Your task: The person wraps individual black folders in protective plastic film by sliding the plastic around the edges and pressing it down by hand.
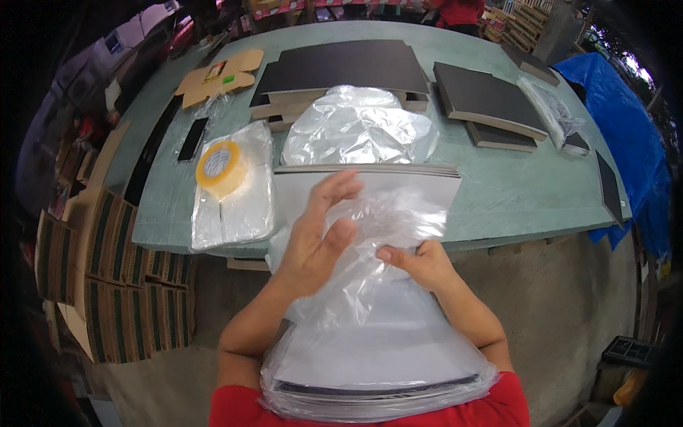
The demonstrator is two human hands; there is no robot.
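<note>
A stack of flat pale boards (299, 188) stretches from the table's near edge toward my body, largely inside a clear plastic bag (334, 288). The bag's loose, crumpled end lies over the far part of the boards. My right hand (421, 265) grips the bag at the stack's right side, thumb on top and the other fingers mostly hidden. Above the left side of the stack, my left hand (320, 238) is open, thumb and fingers apart, beside the crumpled film. Just beyond the boards lies a shiny heap of clear plastic bags (356, 135).
On the green table (498, 206) are a tape roll (222, 169) on flat plastic bags (242, 224), dark board stacks (341, 64) (484, 99) and an unfolded cardboard piece (220, 77). Folded cartons (117, 277) stand left; blue tarp (619, 135) hangs right. A person in red (461, 13) is beyond.
</note>
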